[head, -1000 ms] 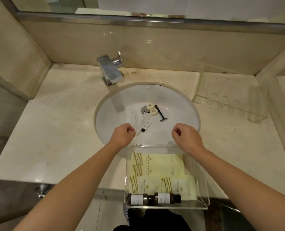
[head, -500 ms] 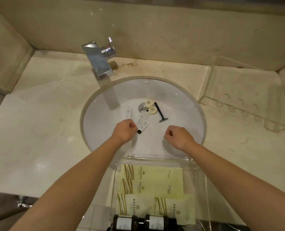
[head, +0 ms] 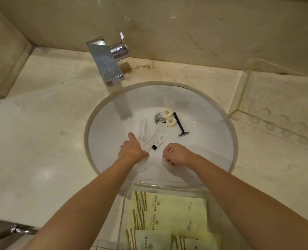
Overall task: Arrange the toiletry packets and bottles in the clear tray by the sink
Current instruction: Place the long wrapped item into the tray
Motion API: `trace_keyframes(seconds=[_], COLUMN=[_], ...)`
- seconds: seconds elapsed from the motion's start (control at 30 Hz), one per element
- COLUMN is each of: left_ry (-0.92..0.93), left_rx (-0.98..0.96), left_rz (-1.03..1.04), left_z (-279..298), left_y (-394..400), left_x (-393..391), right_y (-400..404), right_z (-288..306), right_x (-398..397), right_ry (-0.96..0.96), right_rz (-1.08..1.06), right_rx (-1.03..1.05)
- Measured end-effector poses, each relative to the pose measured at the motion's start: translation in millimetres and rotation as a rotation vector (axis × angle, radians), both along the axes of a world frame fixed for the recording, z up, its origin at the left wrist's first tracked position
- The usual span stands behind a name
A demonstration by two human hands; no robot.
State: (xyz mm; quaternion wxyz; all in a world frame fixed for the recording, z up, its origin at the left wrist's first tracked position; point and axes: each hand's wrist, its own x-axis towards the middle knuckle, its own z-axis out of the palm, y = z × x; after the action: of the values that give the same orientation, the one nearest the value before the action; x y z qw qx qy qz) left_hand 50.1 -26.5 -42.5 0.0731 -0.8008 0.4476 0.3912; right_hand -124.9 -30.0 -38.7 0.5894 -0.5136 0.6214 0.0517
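Both my hands are down in the white sink basin (head: 212, 141). My left hand (head: 132, 148) lies over a long white packet (head: 143, 127), thumb stretched out and fingers curled down onto it. My right hand (head: 179, 154) is curled, with a small white packet (head: 165, 160) showing between its fingers. A white tube with a black cap (head: 160, 141) lies between the hands. Two round soaps (head: 171, 122), a black razor (head: 180, 127) and the drain (head: 159, 117) lie farther back. The clear tray (head: 167, 183) at the near edge holds yellow-green packets (head: 167, 212). No bottles are in view.
A chrome faucet (head: 106, 60) juts over the basin from the back. A second clear acrylic holder (head: 276, 114) with round recesses stands on the marble counter (head: 41, 132) at the right. A stone wall closes the back and left.
Both hands went from the tray's far rim down into the basin. My left thumb has stretched out over the white packet. The view tipped forward and the bottles left the frame.
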Motion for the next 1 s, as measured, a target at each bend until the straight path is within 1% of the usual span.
trace_keyframes(seconds=[0.17, 0.3, 0.37, 0.53, 0.6, 0.7, 0.8, 0.9, 1.0], left_ry=[-0.002, 0.096, 0.168, 0.479, 0.584, 0.722, 0.785, 0.849, 0.843], left_rx=[0.039, 0.069, 0.091, 0.186, 0.235, 0.293, 0.290, 0.274, 0.249], left_rz=[-0.013, 0.018, 0.060, 0.282, 0.325, 0.327, 0.343, 0.430, 0.431], left_z=[-10, -8, -7, -3, 2, 12, 18, 23, 34], left_y=[-3, -6, -8, -10, -11, -10, -7, -5, -6], left_x=[0, 1, 3, 1, -2, -5, -3, -1, 0], right_y=[1, 3, 1, -2, -2, -3, -3, -2, 2], right_z=[-2, -5, -4, -1, -2, -1, 8, 19, 35], right_x=[5, 5, 6, 15, 21, 28, 29, 23, 17], right_ry=[-0.014, -0.015, -0.027, -0.069, -0.085, -0.108, -0.155, -0.161, -0.212], right_rz=[0.027, -0.138, -0.193, -0.298, -0.333, -0.405, -0.433, -0.444, -0.511], right_rx=[0.081, 0.168, 0.195, 0.258, 0.234, 0.158, 0.164, 0.157, 0.127])
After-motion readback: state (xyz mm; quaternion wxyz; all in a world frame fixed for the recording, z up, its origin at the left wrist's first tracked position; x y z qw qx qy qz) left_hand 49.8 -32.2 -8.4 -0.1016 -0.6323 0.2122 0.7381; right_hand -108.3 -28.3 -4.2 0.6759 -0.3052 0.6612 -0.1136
